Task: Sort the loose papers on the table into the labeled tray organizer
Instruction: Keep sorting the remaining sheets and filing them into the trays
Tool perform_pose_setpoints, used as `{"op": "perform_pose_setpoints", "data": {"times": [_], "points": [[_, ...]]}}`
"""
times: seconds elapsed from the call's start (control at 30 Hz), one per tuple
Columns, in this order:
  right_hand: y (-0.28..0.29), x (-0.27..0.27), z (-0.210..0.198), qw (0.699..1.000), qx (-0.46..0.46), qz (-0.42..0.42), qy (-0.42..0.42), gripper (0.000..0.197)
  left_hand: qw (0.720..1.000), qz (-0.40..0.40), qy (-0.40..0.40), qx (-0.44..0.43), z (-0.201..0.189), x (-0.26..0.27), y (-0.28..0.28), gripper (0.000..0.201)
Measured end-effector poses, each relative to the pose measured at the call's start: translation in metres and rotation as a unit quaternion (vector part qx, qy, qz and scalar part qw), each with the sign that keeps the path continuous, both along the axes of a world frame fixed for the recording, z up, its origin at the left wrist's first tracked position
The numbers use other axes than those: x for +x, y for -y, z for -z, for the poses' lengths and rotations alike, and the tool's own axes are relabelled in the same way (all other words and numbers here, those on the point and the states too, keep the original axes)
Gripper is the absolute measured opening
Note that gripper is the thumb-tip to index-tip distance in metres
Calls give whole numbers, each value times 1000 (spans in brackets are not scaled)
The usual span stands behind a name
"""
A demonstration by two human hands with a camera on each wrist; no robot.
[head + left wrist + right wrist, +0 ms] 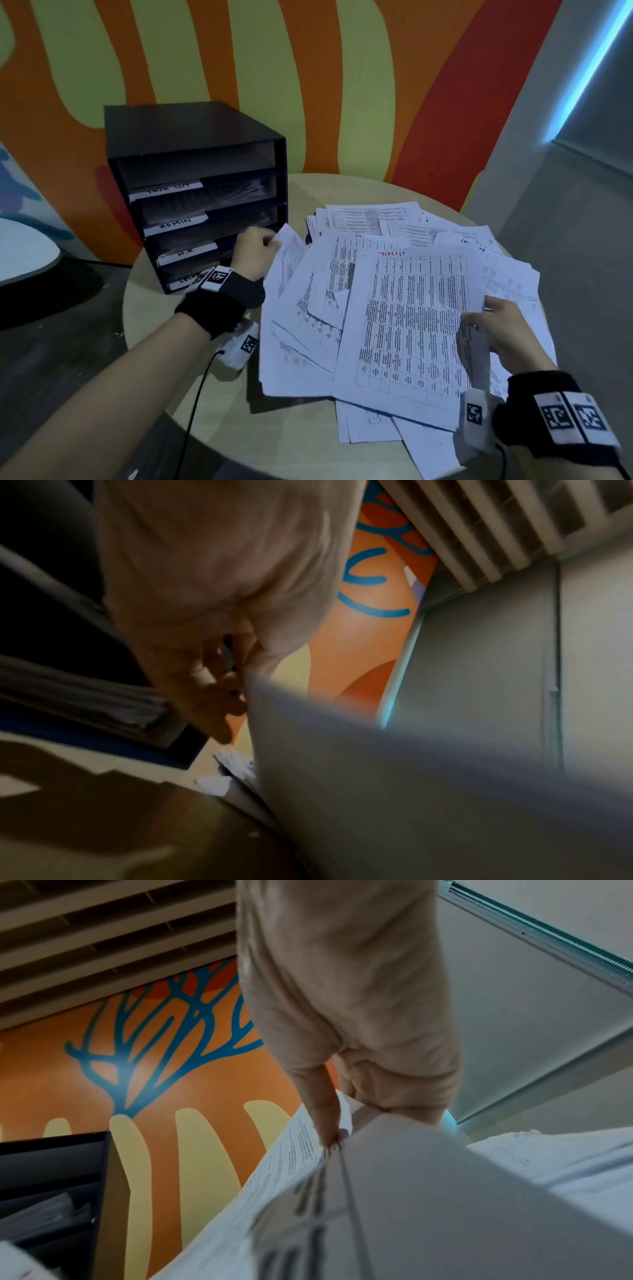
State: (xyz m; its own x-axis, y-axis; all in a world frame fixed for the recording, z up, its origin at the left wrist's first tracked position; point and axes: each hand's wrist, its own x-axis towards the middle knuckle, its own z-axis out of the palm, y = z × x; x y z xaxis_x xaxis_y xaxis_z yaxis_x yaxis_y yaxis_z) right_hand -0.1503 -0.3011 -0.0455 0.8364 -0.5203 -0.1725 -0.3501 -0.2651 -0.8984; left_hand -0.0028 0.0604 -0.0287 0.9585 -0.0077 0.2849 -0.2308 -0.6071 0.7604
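Note:
A black tray organizer (202, 192) with white labels stands at the table's back left; papers lie in its trays. Loose printed papers (376, 233) are heaped on the right half of the round table. My left hand (255, 248) pinches the top corner of a sheet (291, 260) right beside the organizer's lower trays; the left wrist view shows the curled fingers (209, 685) on that sheet (377, 791). My right hand (496, 325) grips the right edge of a table-printed sheet headed in red (411, 325), lifted off the pile, thumb on top (325, 1118).
The round wooden table (154, 308) has bare surface at the front left. A painted orange and green wall (308, 85) stands close behind. A dark surface and a white rounded object (24, 250) lie to the left. A cable (195, 404) hangs from my left wrist.

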Motion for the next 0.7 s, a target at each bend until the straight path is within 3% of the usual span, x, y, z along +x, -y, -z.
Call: {"op": "perform_pose_setpoints", "data": {"times": [0.17,0.27,0.37,0.43,0.53,0.7], "points": [[0,0,1,1000,3,9,3,18,984,0,176,-6,-52,-11,6,22],[0,2,1,1000,0,11,6,19,977,13,209,-27,-73,-13,4,20],[-2,3,1,1000,-6,11,8,20,994,16,95,-57,-69,-5,1,15],[-4,3,0,1000,-9,10,8,21,1000,14,20,-4,-53,-3,-4,13],[-8,2,-2,1000,-6,1,15,21,987,15,-106,123,-19,-4,-15,55],[-12,1,-5,1000,-3,-3,24,20,919,-5,-250,306,24,-2,-35,103]]}}
